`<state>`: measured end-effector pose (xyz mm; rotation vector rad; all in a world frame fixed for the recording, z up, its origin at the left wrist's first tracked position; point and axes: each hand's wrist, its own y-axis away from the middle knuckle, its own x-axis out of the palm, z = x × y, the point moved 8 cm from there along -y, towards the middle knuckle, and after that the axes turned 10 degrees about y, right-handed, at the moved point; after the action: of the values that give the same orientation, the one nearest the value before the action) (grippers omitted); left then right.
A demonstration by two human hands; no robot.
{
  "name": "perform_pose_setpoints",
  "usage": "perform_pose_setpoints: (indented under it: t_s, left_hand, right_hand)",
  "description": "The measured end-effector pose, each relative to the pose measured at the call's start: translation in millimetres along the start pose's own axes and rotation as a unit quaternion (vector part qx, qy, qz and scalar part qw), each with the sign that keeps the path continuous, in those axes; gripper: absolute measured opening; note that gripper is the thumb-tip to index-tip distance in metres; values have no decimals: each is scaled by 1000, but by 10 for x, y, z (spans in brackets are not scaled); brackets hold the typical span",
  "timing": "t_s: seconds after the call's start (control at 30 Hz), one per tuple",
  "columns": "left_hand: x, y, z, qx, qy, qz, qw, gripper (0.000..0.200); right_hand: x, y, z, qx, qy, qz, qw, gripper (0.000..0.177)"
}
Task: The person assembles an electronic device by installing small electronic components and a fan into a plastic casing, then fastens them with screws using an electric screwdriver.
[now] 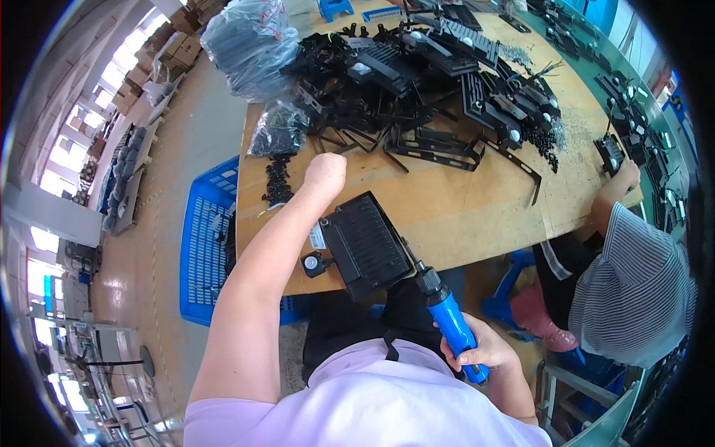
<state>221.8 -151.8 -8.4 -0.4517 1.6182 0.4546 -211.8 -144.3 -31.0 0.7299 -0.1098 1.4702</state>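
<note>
My right hand (484,344) is wrapped around a blue electric screwdriver (451,319), its black nose beside the lower right edge of a black finned floodlight (366,242). The floodlight lies at the table's front edge, fins up, with a small round-lensed sensor (313,263) and a white label at its left side. My left hand (325,176) is closed beyond the floodlight, near the front of a heap of black metal brackets (439,145). Whatever its fingers hold is hidden.
Floodlights with sensors (387,67) pile up at the table's back. Small black screws (278,181) and bagged parts (279,128) lie left; a blue crate (199,253) stands beside the table. At right, a co-worker in a striped cap (633,287) reaches toward a green conveyor (581,52).
</note>
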Motion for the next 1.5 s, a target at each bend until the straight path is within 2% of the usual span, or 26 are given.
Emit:
perform_pose_setpoints:
  t_s: [0.17,0.2,0.4,0.47,0.57,0.6,0.67,0.73,0.8,0.9,0.97,1.03,1.1,1.13,1.27,1.37,1.5]
  left_hand:
    - [85,-12,-5,39,-7,-39,998,10]
    - [76,-6,-34,47,-21,-36,998,13]
    - [78,17,45,19,1,-42,999,11]
    - [89,8,83,10,16,-34,999,11]
    - [75,-23,84,-6,15,3,1000,16]
    - [66,-33,89,-10,11,19,1000,18]
    - [11,-33,127,-6,38,0,999,16]
    - [-74,128,73,-5,111,-42,993,12]
    - [-486,344,-91,-6,198,-115,973,6]
    - [-1044,1089,-580,29,293,-188,937,4]
    - [-1003,1657,-818,75,342,-205,914,8]
    - [-647,2073,-883,64,387,-169,904,14]
    - [-132,2313,-828,12,480,-126,868,15]
    - [-134,2353,-877,40,472,-178,863,12]
    - [-58,2254,-922,6,461,-201,865,13]
    - [-64,2144,-997,-6,486,-178,856,12]
    - [-136,2090,-1087,32,411,-149,899,10]
  right_hand:
    - [-72,-23,14,7,5,-16,1000,98]
    - [-75,-32,23,5,5,-16,1000,98]
    - [-53,-52,73,4,8,-38,999,102]
    - [-34,-44,91,3,7,-42,999,103]
    - [2,-30,121,-1,-4,-23,1000,89]
    - [2,-43,126,1,3,-31,1000,93]
    - [3,-49,116,7,16,-49,999,102]
    - [-23,-2,22,14,24,-49,998,102]
    - [-66,44,-66,23,31,-36,999,102]
    - [-117,183,-217,41,55,-45,997,101]
    - [-141,279,-367,63,71,-34,995,100]
    - [-153,298,-478,63,97,-23,993,98]
    - [-99,318,-541,88,104,-10,991,95]
    - [-82,335,-565,101,109,-4,989,93]
    - [-26,285,-589,84,161,-6,983,81]
    - [-4,275,-564,96,168,-7,981,73]
    - [-24,274,-596,73,130,-17,989,69]
